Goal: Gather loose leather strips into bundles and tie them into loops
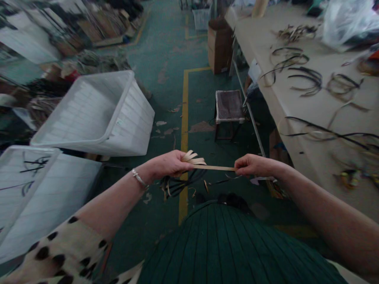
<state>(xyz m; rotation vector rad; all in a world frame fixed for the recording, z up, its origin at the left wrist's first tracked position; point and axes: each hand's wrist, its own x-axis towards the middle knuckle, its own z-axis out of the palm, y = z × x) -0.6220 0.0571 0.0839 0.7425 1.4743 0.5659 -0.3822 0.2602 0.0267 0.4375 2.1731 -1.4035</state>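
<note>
A bundle of thin strips (194, 157), tan on the side facing me, is gripped in my left hand (173, 163), which wears a bracelet at the wrist. Dark lengths of the strips hang below that hand. One tan strip (214, 168) runs straight and level from the bundle across to my right hand (250, 165). The fingers of my right hand are pinched on the end of this strip. Both hands are held in front of my body, above the floor. What the strips are made of, I cannot tell.
A large white bin (127, 114) stands at the left, with a second white bin (74, 185) nearer me. On the right, a long table (275, 94) carries several loops of dark and tan strips (308, 81). A stool (230, 105) and a cardboard box (219, 47) stand beside it.
</note>
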